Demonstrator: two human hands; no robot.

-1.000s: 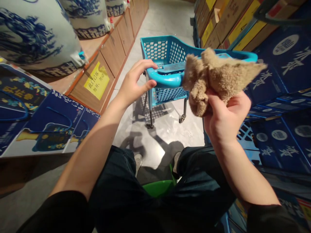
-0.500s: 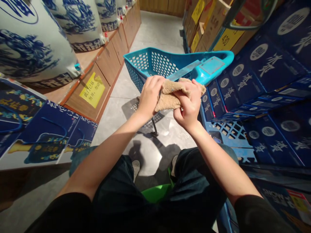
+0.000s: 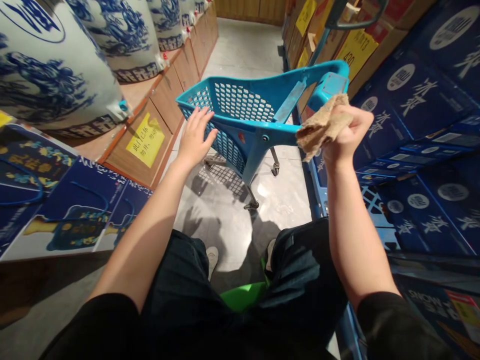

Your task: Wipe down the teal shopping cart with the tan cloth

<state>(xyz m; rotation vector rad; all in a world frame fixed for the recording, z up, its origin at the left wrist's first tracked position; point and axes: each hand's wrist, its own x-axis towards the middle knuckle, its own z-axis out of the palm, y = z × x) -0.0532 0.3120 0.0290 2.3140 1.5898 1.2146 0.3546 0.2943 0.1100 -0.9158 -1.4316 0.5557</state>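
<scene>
A teal plastic shopping cart (image 3: 240, 107) stands on wheels in the aisle in front of me. My left hand (image 3: 195, 137) is open, fingers spread, resting against the cart's left side wall. My right hand (image 3: 347, 135) is closed on a folded tan cloth (image 3: 322, 125), which it presses against the right end of the cart's rim, just below the handle. My knees in dark trousers show below, with a green seat between them.
Large blue-and-white ceramic jars (image 3: 45, 70) stand on a wooden counter (image 3: 157, 95) to the left, above a yellow note (image 3: 145, 139). Blue printed boxes (image 3: 423, 130) are stacked on the right, cardboard cartons (image 3: 318, 20) behind. Grey floor (image 3: 243, 45) runs down the aisle.
Both hands were together folding the cloth. Now they have parted: the left went to the cart's side, the right carried the cloth up to the rim. The cart has turned.
</scene>
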